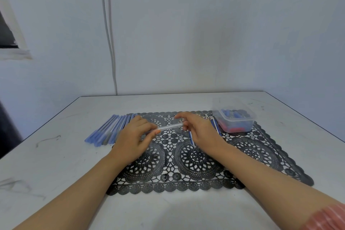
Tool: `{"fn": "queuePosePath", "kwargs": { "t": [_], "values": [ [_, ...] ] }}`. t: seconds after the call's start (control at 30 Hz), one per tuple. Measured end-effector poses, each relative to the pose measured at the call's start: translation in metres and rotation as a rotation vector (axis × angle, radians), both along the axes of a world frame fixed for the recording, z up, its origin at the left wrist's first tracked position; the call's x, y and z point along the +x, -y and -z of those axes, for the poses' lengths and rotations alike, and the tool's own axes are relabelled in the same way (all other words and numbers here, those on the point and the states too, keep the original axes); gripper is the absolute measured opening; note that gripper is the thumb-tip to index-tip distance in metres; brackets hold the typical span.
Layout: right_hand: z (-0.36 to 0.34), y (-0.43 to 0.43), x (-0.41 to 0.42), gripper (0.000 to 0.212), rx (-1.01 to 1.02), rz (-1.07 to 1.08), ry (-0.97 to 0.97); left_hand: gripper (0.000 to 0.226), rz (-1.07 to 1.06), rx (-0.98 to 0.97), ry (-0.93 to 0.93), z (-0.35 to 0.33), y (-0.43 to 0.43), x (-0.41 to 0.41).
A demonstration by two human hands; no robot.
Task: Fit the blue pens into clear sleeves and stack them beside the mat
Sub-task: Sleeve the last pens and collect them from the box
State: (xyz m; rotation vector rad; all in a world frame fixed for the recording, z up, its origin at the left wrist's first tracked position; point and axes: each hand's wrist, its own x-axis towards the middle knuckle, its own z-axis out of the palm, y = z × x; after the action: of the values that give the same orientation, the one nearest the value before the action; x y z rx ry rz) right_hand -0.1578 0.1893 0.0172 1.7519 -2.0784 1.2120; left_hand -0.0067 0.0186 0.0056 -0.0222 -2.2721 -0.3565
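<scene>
A clear sleeve (pixel 169 127) lies level above the black lace mat (pixel 205 160), held at both ends. My left hand (pixel 133 136) pinches its left end between thumb and fingers. My right hand (pixel 198 129) grips the right end, and a blue pen (pixel 192 139) sticks out below that hand's fingers. A row of several sleeved blue pens (pixel 107 130) lies on the table just left of the mat. More blue pens (pixel 216 126) lie on the mat to the right of my right hand.
A clear plastic tub (pixel 233 119) with blue and red pieces stands on the mat's far right corner. The white table (pixel 56 155) meets a white wall at the back. A cable (pixel 110 43) runs down the wall.
</scene>
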Motion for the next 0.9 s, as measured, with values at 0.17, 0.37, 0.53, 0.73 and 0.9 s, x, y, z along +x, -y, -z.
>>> {"fn": "queuePosePath", "kwargs": {
  "t": [0.17,0.37,0.53,0.73,0.9],
  "values": [
    [-0.0005,0.0007,0.0014,0.021,-0.033,0.045,0.076,0.041,0.026,-0.001,-0.022,-0.0006,-0.0029,0.0005],
    [0.0011,0.0014,-0.0049,0.049,-0.059,0.167,-0.064,0.033,0.04,-0.056,-0.002,-0.0015,-0.0034,0.0002],
    [0.0023,-0.0015,-0.0049,0.042,-0.043,0.111,0.11,0.038,0.032,-0.038,0.002,-0.0013,-0.0053,0.001],
    [0.0043,0.0005,-0.0042,0.048,-0.098,0.032,0.052,0.036,0.048,-0.015,-0.024,-0.0033,-0.0057,0.0013],
    [0.004,-0.0014,-0.0032,0.026,-0.096,-0.013,0.137,0.038,0.05,-0.008,-0.03,-0.0035,-0.0065,0.001]
  ]
}}
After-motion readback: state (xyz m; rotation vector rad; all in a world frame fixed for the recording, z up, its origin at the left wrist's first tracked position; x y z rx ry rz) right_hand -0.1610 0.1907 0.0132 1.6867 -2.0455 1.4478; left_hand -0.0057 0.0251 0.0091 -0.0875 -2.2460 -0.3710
